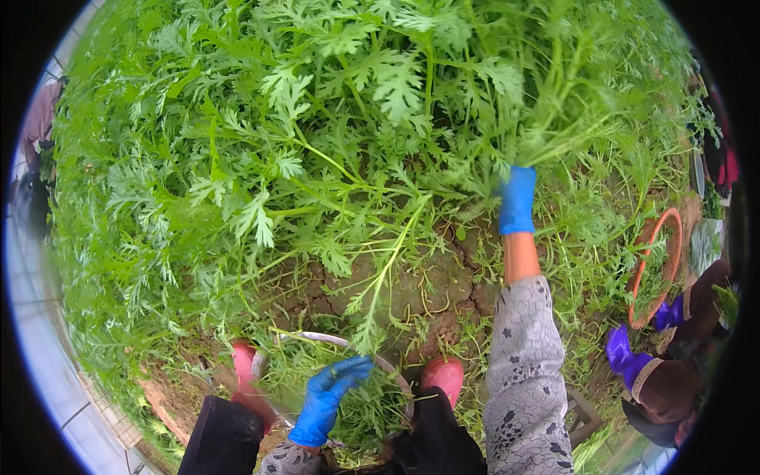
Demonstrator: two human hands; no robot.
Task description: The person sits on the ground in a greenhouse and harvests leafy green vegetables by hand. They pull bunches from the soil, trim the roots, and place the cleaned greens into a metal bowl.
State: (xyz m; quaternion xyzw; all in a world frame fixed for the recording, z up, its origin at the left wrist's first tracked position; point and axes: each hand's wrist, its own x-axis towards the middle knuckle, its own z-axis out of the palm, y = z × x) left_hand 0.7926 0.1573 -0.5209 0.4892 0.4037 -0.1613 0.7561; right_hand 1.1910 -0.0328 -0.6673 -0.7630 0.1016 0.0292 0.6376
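Both my hands wear blue gloves. My right hand (518, 200) reaches forward at the edge of a dense stand of leafy greens with lobed leaves (392, 89). It is against the base of a clump of stems (549, 139); the foliage hides its fingers, so its grip cannot be made out. My left hand (332, 395) lies over a round, pale-rimmed container (399, 377) between my feet, with its fingers extended and no stem seen in it. Cut greens (371, 418) fill the container. A long leafy stem (389, 267) leans from the stand down towards the container.
Cracked soil (415, 285) with scattered stems lies before me. My pink shoes (442, 377) flank the container. At right are an orange-rimmed basket (638, 285) and a co-worker's purple-gloved hands (623, 356). Another person (38, 124) is at the far left.
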